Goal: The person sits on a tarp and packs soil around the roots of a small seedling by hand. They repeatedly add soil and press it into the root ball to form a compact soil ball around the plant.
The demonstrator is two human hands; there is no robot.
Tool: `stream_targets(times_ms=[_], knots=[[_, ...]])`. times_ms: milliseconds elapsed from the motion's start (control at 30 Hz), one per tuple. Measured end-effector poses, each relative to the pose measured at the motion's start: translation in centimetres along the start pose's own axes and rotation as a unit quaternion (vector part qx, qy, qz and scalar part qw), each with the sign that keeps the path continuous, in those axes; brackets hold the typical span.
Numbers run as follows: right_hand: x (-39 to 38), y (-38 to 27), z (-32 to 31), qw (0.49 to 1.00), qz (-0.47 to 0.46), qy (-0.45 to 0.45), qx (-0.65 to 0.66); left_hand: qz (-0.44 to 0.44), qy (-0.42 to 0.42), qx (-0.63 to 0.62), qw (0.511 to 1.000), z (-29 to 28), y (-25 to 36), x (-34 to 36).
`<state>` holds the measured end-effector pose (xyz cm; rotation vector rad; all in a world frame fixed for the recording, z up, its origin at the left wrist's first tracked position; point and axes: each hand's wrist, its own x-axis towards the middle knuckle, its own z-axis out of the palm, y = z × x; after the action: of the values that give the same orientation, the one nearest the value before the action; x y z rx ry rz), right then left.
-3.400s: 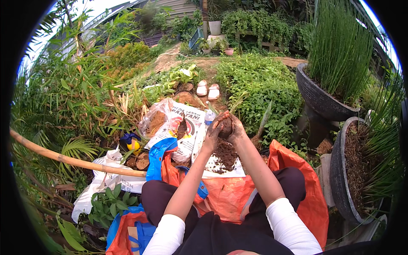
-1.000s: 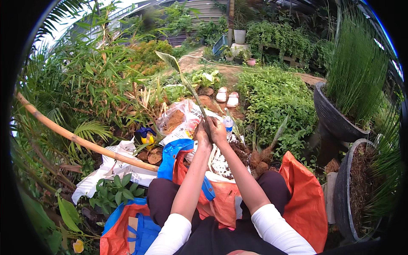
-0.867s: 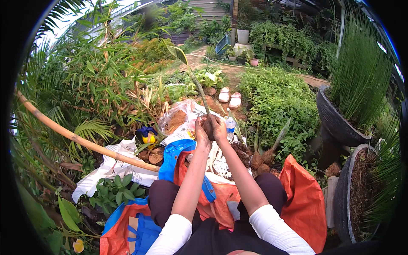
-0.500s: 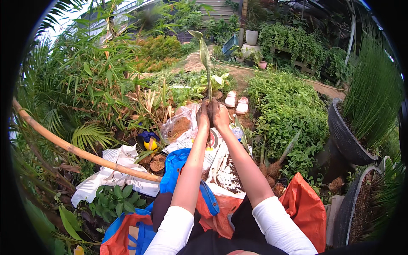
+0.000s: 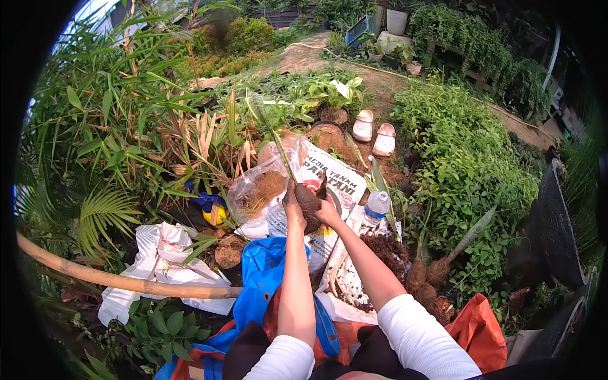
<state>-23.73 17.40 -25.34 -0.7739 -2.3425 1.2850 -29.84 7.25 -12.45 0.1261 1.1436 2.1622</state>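
Observation:
Both of my hands are around the brown root ball (image 5: 308,200) of a young snake plant (image 5: 276,140). Its single long leaf leans up and to the left. My left hand (image 5: 293,208) cups the ball's left side, and my right hand (image 5: 327,213) grips it from the right with dirty fingers. Beneath them lies a printed white sack (image 5: 339,174). A clear plastic bag of brown fibre (image 5: 269,185) is just left of the hands. To the right, an opened white bag (image 5: 339,278) holds dark soil mix, and a clear water bottle (image 5: 377,206) stands by it.
More snake plants with fibre-covered root balls (image 5: 437,272) lie at the right. Pale clogs (image 5: 363,126) sit farther off. A blue and orange tarp (image 5: 258,263) is near my lap. A bamboo pole (image 5: 126,283) crosses at left, beside a crumpled white sack (image 5: 152,259).
The snake plant has gone from upright to leaning left, and its root ball now shows between my hands. My hands appear lower, and the view has tilted down.

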Motion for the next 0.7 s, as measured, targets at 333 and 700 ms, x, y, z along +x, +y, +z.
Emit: stream_targets(times_ms=[333, 700], knots=[[0.5, 3.7, 5.3, 0.942, 0.005, -0.201, -0.268, -0.006, -0.009, -0.002, 1.000, -3.3, -2.6, 2.6], [3.5, 6.5, 1.7, 0.986, 0.090, -0.005, -0.137, -0.048, -0.026, -0.027, 0.998, -5.8, -5.1, 3.4]])
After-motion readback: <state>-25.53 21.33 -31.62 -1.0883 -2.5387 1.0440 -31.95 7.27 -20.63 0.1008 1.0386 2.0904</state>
